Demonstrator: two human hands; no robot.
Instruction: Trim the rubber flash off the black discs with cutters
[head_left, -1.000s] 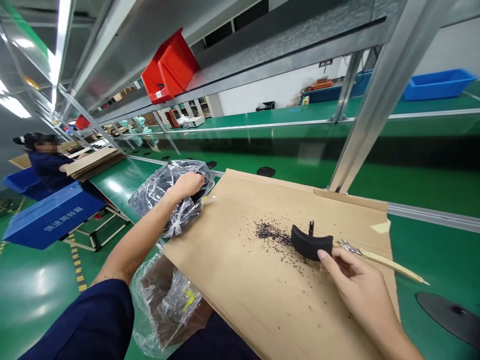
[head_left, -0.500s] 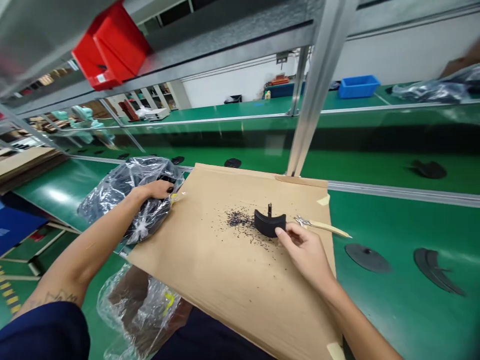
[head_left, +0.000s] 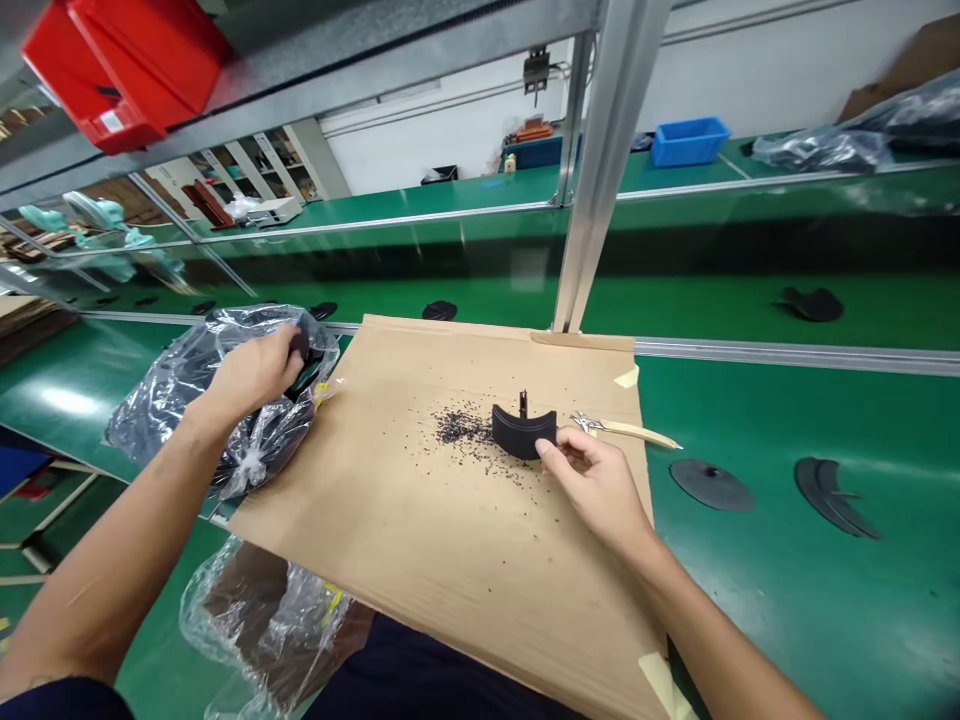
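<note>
My right hand (head_left: 600, 485) pinches the right end of a curved black plastic part (head_left: 523, 435) with a thin upright stem, just over the cardboard sheet (head_left: 420, 540). Small black crumbs (head_left: 461, 427) lie scattered beside and under that part. At the mouth of a clear plastic bag (head_left: 169, 385), my left hand (head_left: 255, 372) is closed on a dark piece (head_left: 299, 345), only partly visible past the fingers. More black parts show through the bag. Small nippers (head_left: 589, 423) rest near the cardboard's right edge, by a pale tapered strip (head_left: 645, 434).
On the green bench to the right lie a flat black disc (head_left: 711, 484) and a curved black part (head_left: 832, 497). A metal post (head_left: 600, 180) rises behind the cardboard. A red bin (head_left: 127, 70) hangs upper left. Below the bench edge is an open bag-lined box (head_left: 255, 620).
My left hand has risen slightly at the bag's mouth, and a dark piece now shows at its fingers. My right hand keeps the curved part over the cardboard. The view has shifted right.
</note>
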